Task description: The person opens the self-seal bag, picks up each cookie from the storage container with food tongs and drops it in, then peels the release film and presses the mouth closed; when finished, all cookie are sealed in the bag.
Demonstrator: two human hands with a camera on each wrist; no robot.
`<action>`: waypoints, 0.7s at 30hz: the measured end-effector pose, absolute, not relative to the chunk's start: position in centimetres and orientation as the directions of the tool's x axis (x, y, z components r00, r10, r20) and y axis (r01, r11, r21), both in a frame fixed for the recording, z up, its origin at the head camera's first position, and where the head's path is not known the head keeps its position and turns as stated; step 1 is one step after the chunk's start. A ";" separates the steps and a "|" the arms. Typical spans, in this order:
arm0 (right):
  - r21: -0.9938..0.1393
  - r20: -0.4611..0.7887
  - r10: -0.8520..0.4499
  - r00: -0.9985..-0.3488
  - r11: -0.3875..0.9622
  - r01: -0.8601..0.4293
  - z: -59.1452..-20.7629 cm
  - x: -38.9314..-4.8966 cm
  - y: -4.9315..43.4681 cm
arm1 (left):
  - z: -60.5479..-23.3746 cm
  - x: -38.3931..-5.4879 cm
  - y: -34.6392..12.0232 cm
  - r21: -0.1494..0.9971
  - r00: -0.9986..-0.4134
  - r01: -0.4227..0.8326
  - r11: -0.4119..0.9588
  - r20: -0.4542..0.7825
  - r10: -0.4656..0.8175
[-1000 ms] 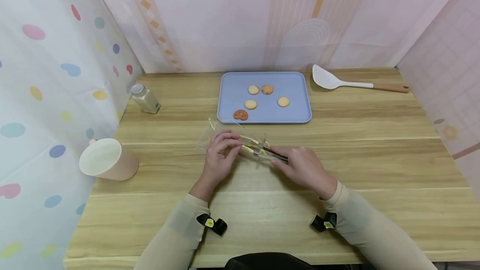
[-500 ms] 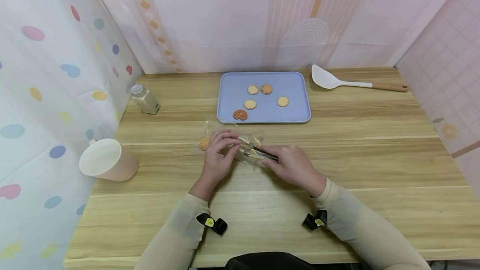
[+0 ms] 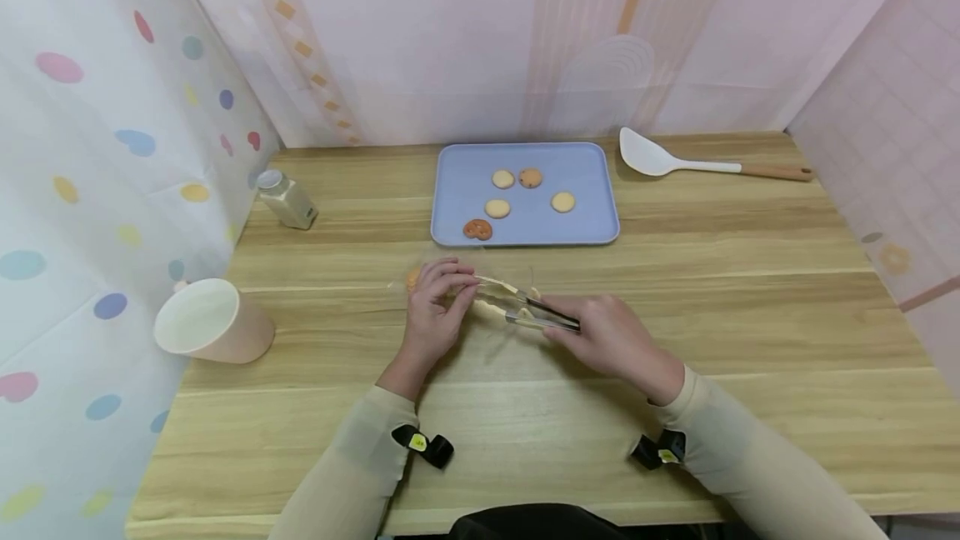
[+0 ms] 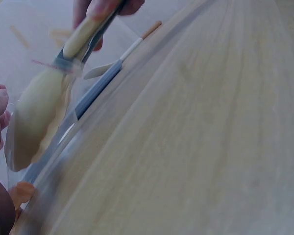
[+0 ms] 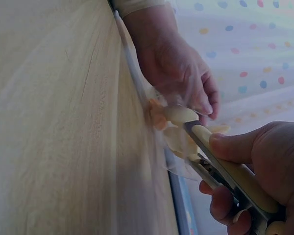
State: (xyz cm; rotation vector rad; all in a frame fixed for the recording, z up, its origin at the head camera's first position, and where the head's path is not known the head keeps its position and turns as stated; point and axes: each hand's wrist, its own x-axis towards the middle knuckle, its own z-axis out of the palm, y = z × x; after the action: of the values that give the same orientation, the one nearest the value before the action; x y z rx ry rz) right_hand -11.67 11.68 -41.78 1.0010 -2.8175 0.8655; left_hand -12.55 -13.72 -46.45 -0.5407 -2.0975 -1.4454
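My right hand [image 3: 617, 340] grips the handle of a pair of metal tongs [image 3: 525, 311] with cream-coloured heads. The tongs' arms stand apart, their heads pointing left into a clear plastic bag [image 4: 74, 105]. My left hand [image 3: 437, 307] pinches the bag's edge between thumb and fingers. Beyond the left fingers, a golden cookie [image 3: 412, 278] lies inside the bag, partly hidden. From the right wrist, an orange-brown cookie [image 5: 158, 115] shows just past the cream tong heads [image 5: 181, 116]. Behind the hands is a blue tray [image 3: 585, 227] bearing several round cookies and a brown pretzel-shaped one [image 3: 477, 229].
A white spatula [image 3: 648, 157] with a wooden handle lies right of the tray. At the left stand a pale pink mug [image 3: 240, 332], tipped in this view, and a small lidded jar [image 3: 288, 202]. Patterned curtains [image 3: 450, 40] border the wooden table [image 3: 750, 298].
The right hand with the tongs moved left deeper into the bag, then back to the right. The tongs' arms are now spread wider. The left hand has stayed nearly still.
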 end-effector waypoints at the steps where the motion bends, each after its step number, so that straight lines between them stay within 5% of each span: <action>1: -0.490 0.206 -0.579 -0.789 0.636 -0.595 -41.7 -11.5 11.9 | -46.8 -12.7 -13.8 0.724 -0.779 0.594 0.350 0.627 0.026; 15: -0.485 0.174 -0.571 -0.802 0.659 -0.574 -40.8 -10.0 15.0 | -47.9 -13.6 -13.4 0.702 -0.760 0.618 0.354 0.649 0.038; 21: -0.483 0.166 -0.557 -0.814 0.673 -0.560 -40.6 -9.9 16.6 | -47.0 -13.5 -14.2 0.644 -0.764 0.624 0.441 0.621 0.175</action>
State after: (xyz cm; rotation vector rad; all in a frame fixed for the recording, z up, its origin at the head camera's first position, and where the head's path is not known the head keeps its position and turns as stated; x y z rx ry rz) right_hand -9.93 16.64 -40.57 0.9572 -2.8690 0.8310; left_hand -13.52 -14.25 -47.00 -0.6716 -2.2284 -1.2808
